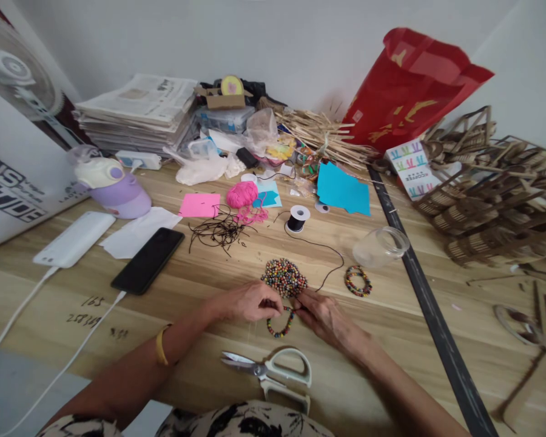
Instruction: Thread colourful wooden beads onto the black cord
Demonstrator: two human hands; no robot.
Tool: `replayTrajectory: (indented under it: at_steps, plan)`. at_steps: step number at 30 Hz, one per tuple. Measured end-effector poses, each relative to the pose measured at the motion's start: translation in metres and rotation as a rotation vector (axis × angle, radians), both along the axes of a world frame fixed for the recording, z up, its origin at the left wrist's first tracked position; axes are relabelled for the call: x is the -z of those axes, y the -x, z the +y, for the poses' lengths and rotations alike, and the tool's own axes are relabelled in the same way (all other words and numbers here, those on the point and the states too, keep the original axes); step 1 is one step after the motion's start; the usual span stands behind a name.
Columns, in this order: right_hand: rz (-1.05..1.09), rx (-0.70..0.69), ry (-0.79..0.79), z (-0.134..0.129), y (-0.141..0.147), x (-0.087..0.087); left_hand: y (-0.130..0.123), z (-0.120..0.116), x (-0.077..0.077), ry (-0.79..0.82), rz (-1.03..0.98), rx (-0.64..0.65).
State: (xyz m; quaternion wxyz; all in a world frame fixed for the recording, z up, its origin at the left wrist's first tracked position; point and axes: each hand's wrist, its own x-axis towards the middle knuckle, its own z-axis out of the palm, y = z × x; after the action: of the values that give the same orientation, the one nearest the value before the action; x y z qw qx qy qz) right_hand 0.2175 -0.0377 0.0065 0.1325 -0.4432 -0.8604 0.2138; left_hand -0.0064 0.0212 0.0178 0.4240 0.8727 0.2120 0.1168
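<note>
Between my hands a string of colourful beads (pixel 279 334) hangs in a loop against the table. My left hand (pixel 255 300) is closed at the loop's upper left end, fingers curled in a pinch. At the upper right end my right hand (pixel 321 312) is closed too, its fingertips on the strand. Just beyond them lies a heap of small multicoloured beads (pixel 284 276). A finished-looking beaded bracelet (pixel 358 281) rests to the right. From a spool of black cord (pixel 296 218) a line runs towards my right hand. White-handled scissors (pixel 273 370) lie nearest to me.
A clear jar (pixel 380 247) lies on its side at right, near wooden racks (pixel 491 200). A black phone (pixel 148 261), white power bank (pixel 75 238) and purple bottle (pixel 121 194) are at left. Black cord scraps (pixel 221 229) and pink yarn (pixel 242 194) lie further back.
</note>
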Motion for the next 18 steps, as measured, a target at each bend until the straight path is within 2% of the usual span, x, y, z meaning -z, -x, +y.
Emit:
replayTrajectory:
  at_steps: [6,14,18]
  plan:
    - [-0.02,0.008,-0.019,-0.001,0.002,0.0,-0.002,-0.003,0.0,-0.072,-0.008,-0.036]
    - [-0.058,0.013,-0.061,-0.001,0.004,0.003,-0.007,-0.023,0.0,-0.308,0.093,0.092]
    - [-0.056,0.003,-0.077,0.0,0.002,0.003,-0.007,-0.025,-0.003,-0.431,0.083,0.144]
